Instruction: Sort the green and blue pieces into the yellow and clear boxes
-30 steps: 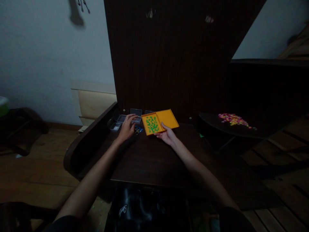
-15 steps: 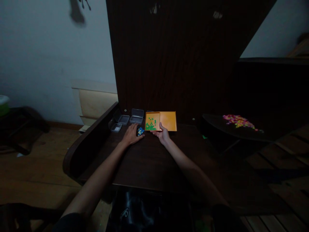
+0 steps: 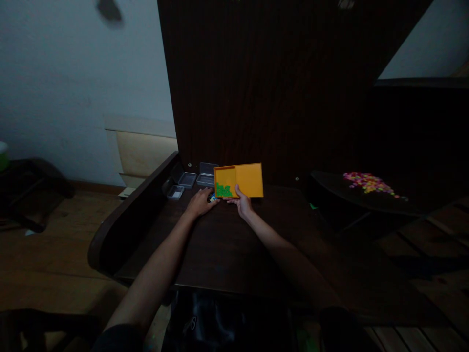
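Observation:
My right hand grips the near edge of an orange-yellow tray, thumb on its inner face and fingers underneath. A wall divides the tray into two parts. Small green pieces are heaped along the near side of its left part; the right part is bare. Left of the tray, my left hand is curved around what looks like a small box of blue, white and yellow pieces, thumb on the near side. The tray and hand hide most of that box.
Several clear plastic boxes with raised lids, one of them a small box, stand by the raised left side of the dark wooden surface. Pink and yellow pieces lie on a dark ledge at right. A tall dark panel rises behind.
My right hand has tilted the tray up towards me and moved it slightly left. The green pieces have slid together at its near edge. The tray now covers more of the blue pieces.

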Tool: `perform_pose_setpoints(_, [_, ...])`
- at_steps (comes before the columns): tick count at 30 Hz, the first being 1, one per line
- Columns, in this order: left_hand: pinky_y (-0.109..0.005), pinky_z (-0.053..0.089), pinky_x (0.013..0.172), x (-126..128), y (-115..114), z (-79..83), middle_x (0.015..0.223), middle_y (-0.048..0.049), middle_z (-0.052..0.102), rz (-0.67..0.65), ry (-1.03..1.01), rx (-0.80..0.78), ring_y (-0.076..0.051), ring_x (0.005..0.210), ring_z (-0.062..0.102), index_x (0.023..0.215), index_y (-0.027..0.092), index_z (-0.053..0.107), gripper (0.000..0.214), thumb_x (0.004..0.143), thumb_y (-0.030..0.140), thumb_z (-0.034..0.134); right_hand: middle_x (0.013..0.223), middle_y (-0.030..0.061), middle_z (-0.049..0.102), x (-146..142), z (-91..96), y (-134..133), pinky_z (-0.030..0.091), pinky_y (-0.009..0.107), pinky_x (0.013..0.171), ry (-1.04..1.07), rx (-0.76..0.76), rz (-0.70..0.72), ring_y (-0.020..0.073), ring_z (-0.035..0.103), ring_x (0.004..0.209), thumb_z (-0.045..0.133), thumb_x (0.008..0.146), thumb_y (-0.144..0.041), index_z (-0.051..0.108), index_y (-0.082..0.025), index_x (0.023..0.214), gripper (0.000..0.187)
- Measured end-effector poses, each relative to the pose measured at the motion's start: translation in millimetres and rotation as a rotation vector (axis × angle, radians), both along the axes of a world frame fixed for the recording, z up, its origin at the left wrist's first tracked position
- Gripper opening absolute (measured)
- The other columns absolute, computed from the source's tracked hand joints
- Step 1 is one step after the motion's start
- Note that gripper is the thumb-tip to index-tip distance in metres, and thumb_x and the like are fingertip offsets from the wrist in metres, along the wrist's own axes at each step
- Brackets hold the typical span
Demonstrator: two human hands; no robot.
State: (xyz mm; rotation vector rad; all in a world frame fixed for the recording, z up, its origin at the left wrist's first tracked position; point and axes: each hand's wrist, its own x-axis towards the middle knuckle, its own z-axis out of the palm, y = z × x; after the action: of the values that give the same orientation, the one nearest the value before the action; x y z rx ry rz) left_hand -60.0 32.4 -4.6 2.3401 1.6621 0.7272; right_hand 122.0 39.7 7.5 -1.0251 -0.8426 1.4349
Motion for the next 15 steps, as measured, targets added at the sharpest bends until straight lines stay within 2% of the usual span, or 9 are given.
perform_pose_setpoints(4, [-0.042,0.048,0.1,-0.9,-3.1,0.9,0.124,-0.0129,0.064,0.045,-0.064,-0.018,-0.03,0.119,0.059,0.12,0.02,0.056,0.046,0.083,0.047,0.061,0.107,0.0123,0.072,-6.0,-1.3,2.1,0.056,0.024,0.047,0.011,0.023,-0.041,0.0189,0.073,0.064,0.059,0.089,-0.047,0.06,-0.015,0.12,0.044])
perform_pose_setpoints(7, [-0.039,0.053,0.092,-1.3,-5.3,2.1,0.118,-0.0119,0.067,0.031,-0.16,-0.046,-0.027,0.108,0.065,0.12,0.02,0.051,0.048,0.082,0.046,0.064,0.109,0.0123,0.071,-9.6,-2.8,4.0,0.055,0.023,0.045,0.013,0.046,-0.078,0.0188,0.072,0.062,0.061,0.087,-0.047,0.059,-0.016,0.122,0.047])
perform_pose_setpoints(10, [-0.04,0.051,0.096,-1.3,-6.5,3.1,0.127,-0.0145,0.063,0.021,-0.235,-0.061,-0.028,0.115,0.062,0.13,0.019,0.041,0.062,0.08,0.044,0.067,0.109,0.0116,0.071,-12.0,-4.2,3.7,0.055,0.023,0.045,0.002,0.074,-0.1,0.0188,0.072,0.062,0.063,0.086,-0.046,0.057,-0.018,0.125,0.049])
perform_pose_setpoints(15, [-0.043,0.047,0.102,-0.8,-7.2,3.6,0.136,-0.0179,0.056,0.035,-0.225,-0.085,-0.031,0.125,0.056,0.145,0.016,0.021,0.085,0.079,0.044,0.067,0.107,0.01,0.071,-13.6,-5.8,-0.3,0.056,0.024,0.047,-0.016,0.109,-0.1,0.0197,0.073,0.065,0.067,0.084,-0.043,0.059,-0.019,0.123,0.047])
